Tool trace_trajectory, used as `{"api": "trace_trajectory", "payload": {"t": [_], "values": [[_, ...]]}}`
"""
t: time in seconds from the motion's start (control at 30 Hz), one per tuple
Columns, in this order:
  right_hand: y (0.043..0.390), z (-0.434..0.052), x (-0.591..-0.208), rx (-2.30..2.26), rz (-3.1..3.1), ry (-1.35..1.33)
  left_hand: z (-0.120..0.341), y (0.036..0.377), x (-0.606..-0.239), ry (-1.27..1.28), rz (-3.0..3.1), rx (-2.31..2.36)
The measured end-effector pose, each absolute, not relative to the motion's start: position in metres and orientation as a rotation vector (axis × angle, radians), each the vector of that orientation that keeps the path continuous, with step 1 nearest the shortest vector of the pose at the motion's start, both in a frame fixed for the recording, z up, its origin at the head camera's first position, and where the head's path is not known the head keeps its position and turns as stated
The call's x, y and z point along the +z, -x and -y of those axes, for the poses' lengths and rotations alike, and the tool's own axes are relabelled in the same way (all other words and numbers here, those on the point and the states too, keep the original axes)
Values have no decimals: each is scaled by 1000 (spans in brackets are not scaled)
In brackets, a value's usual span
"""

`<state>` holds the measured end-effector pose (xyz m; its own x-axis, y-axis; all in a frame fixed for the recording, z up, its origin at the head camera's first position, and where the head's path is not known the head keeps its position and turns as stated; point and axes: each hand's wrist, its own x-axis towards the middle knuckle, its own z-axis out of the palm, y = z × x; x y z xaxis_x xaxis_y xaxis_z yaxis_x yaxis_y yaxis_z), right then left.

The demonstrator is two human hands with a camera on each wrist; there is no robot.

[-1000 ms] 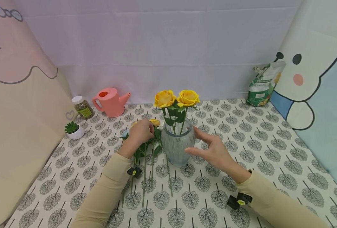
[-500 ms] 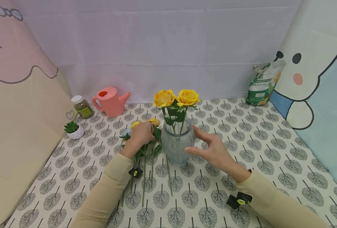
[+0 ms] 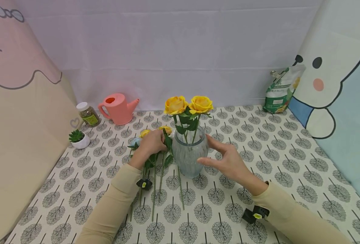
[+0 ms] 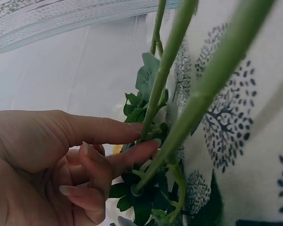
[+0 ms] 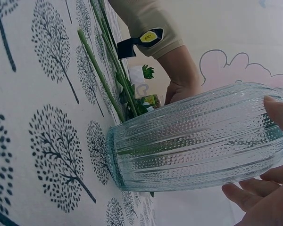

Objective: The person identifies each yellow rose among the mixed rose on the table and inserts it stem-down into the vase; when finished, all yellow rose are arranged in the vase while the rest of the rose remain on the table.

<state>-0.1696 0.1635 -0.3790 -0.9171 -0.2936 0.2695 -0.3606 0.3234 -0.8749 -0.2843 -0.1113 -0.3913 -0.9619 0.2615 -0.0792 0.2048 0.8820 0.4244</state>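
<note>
A ribbed glass vase [image 3: 189, 161] stands upright on the patterned cloth, with two yellow roses [image 3: 200, 104] rising from its mouth. The thumb and fingers of my right hand [image 3: 228, 162] hold the vase from its right side; in the right wrist view they lie at its upper part. Left of the vase, my left hand [image 3: 151, 142] reaches over several flowers lying on the cloth. In the left wrist view its thumb and index finger pinch a green stem [image 4: 162, 77]. A yellow rose head [image 3: 166, 130] shows just beyond that hand. Part of the bunch is hidden beneath the hand.
A pink watering can [image 3: 119, 110], a lidded jar [image 3: 89, 115] and a small potted succulent [image 3: 80, 139] stand at the back left. At the back right is a clipped green-and-white bag [image 3: 281, 91]. A loose stem [image 3: 181, 189] lies in front of the vase.
The left hand has shifted slightly over the bunch, and the lower end of one stem has swung a little left and up. The right hand and vase have stayed put.
</note>
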Motion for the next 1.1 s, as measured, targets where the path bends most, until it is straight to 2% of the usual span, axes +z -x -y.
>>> {"api": "trace_trajectory", "payload": {"t": [0.67, 1.1], "values": [[170, -165, -380, 1686, 2515, -609, 137, 286, -362, -197, -2700, 1137], [170, -164, -378, 1695, 2507, -607, 147, 283, -354, -351, -2624, 1337]]}}
